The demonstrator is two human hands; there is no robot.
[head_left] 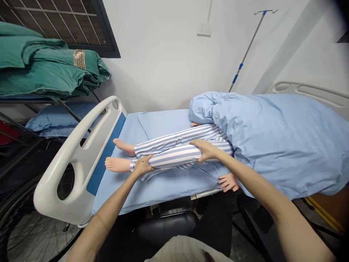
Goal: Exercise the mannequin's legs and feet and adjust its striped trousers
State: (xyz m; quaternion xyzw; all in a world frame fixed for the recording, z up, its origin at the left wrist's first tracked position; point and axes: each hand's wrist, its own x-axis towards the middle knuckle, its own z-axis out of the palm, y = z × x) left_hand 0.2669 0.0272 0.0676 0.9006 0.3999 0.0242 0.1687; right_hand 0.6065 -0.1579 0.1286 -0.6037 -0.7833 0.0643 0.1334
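Note:
A manikin lies on the bed, in blue-and-white striped trousers point(174, 154) with its bare feet point(118, 164) at the left end. My left hand point(143, 165) is wrapped round the nearer leg just above the ankle. Farther up the same leg, about the knee, my right hand point(205, 150) grips it with the thumb on the near side. Both legs lie stretched out on the light blue sheet point(160, 118). A light blue quilt point(278, 134) covers the upper body. From under its edge one manikin hand point(229, 182) sticks out, palm and fingers spread near the mattress edge.
At the left stands the white bed footboard point(100, 131), with a wheelchair wheel point(35, 225) beside it. Folded green covers point(51, 65) lie on a rack. An IV pole point(249, 47) rises behind the bed. A black seat point(169, 225) is below the near edge.

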